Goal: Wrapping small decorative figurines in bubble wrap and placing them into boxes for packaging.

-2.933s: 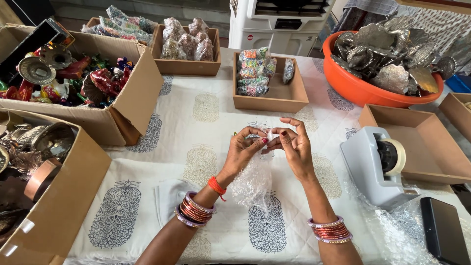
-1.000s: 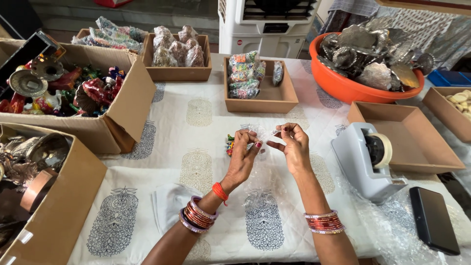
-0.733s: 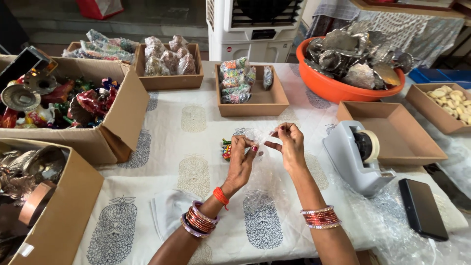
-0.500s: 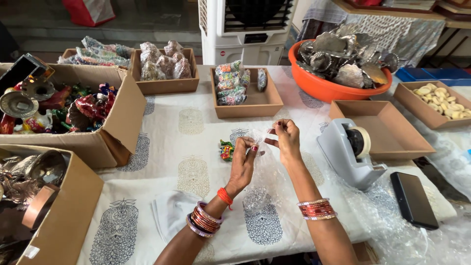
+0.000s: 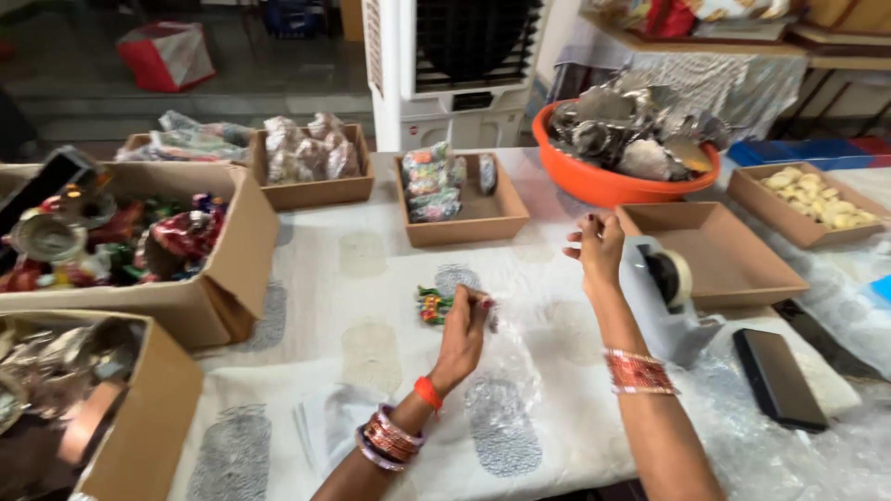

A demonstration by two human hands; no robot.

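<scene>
Hands over packing table (image 5: pixel 371 278).
Left hand (image 5: pixel 464 329) pinches a clear bag (image 5: pixel 506 357) beside coloured trinkets (image 5: pixel 432 303); right hand (image 5: pixel 599 246), fingers pinched together, hovers near tape dispenser (image 5: pixel 670 297).

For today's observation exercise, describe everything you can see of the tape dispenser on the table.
The tape dispenser is a pale grey, heavy-looking desk type, seemingly plastic, with a roll of clear or pale tape mounted upright on a dark hub. It stands on the white patterned tablecloth, close beside an empty cardboard tray; whether they touch is unclear. The right hand is raised just in front of it, and the forearm hides its left side.
</scene>
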